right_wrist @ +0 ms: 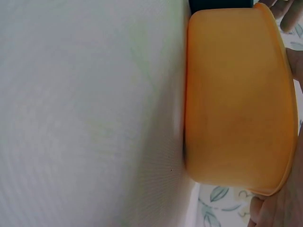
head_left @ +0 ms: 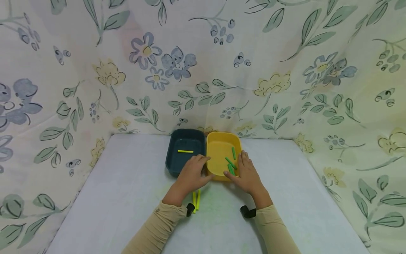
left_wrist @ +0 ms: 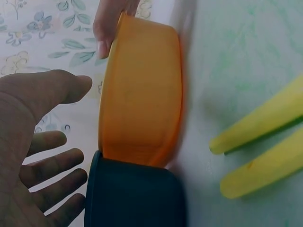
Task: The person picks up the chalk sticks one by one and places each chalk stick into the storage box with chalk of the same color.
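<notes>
Yellow tray (head_left: 219, 150) on the table, between the two hands, dark tray (head_left: 187, 141) against its left side. Right hand (head_left: 248, 176) spans its near right corner, fingers extended along the rim, touching. Left hand (head_left: 192, 174) loosely spread over the trays' meeting edge; contact unclear. Green sticks (head_left: 231, 163) inside, beside right thumb.

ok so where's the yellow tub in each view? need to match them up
Head: yellow tub, lower half, just right of centre.
Left wrist: upper part, left of centre, outer wall showing.
Right wrist: right half, outer wall showing.
Shared landmark: the dark teal tub beside it, on its left in head, below it in left wrist, at the top edge in right wrist.
</notes>
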A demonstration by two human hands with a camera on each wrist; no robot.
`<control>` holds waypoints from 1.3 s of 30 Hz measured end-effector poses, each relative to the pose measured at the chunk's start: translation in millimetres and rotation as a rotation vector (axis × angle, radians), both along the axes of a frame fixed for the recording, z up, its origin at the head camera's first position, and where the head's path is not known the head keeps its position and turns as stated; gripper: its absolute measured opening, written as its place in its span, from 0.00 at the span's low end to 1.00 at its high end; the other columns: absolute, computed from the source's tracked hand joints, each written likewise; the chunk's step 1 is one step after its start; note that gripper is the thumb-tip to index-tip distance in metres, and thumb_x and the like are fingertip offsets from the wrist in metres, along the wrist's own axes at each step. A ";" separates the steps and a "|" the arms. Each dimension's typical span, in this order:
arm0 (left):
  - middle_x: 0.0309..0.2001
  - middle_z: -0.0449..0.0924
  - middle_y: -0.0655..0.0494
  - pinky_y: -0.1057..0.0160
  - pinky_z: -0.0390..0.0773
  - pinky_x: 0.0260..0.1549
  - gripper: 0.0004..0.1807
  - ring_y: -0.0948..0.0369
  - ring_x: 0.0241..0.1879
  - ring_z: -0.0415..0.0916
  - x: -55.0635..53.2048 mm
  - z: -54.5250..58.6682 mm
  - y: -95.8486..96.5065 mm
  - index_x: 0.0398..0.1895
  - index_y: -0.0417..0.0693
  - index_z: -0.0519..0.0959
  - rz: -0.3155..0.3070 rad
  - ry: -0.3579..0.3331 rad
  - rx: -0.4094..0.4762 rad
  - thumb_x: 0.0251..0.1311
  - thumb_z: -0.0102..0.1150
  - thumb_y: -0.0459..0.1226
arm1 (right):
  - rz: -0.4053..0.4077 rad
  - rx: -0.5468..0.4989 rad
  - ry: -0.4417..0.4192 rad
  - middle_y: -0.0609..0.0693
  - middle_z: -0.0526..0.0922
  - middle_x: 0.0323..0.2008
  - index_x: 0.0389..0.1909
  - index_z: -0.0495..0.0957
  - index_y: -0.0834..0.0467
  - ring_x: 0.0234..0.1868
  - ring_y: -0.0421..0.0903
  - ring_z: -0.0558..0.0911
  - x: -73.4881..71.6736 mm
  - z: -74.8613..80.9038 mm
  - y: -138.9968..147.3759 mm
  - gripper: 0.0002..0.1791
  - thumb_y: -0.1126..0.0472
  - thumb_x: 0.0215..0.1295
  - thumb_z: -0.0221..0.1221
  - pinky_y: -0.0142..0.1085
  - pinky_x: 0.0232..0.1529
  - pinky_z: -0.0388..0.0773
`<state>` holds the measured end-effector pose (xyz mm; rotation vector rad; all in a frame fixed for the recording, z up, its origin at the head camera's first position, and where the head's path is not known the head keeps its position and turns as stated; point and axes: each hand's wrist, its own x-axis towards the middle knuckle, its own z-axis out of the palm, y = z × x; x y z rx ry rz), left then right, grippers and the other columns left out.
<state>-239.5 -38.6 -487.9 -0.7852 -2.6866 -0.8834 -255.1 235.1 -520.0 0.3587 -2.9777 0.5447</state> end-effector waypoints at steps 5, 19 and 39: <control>0.60 0.81 0.49 0.50 0.81 0.57 0.37 0.53 0.57 0.78 -0.7 -2.4 -6.1 0.72 0.46 0.77 0.012 0.017 -0.020 0.65 0.73 0.54 | 0.003 -0.003 -0.002 0.64 0.41 0.86 0.84 0.45 0.70 0.87 0.62 0.44 -0.5 0.9 -0.6 0.65 0.22 0.69 0.51 0.59 0.85 0.48; 0.62 0.81 0.48 0.43 0.77 0.66 0.36 0.48 0.63 0.77 0.0 -3.4 -20.2 0.69 0.43 0.79 0.050 -0.017 -0.014 0.65 0.73 0.54 | 0.003 0.003 -0.004 0.64 0.40 0.86 0.84 0.44 0.70 0.87 0.63 0.43 -1.0 -0.4 1.3 0.65 0.21 0.70 0.50 0.60 0.85 0.47; 0.63 0.79 0.43 0.41 0.75 0.68 0.34 0.45 0.64 0.77 -0.6 -13.5 -54.3 0.62 0.42 0.84 0.197 0.109 -0.028 0.65 0.70 0.59 | 0.019 -0.009 -0.017 0.64 0.39 0.86 0.84 0.43 0.70 0.87 0.63 0.43 -1.8 0.6 2.0 0.65 0.22 0.70 0.52 0.60 0.85 0.47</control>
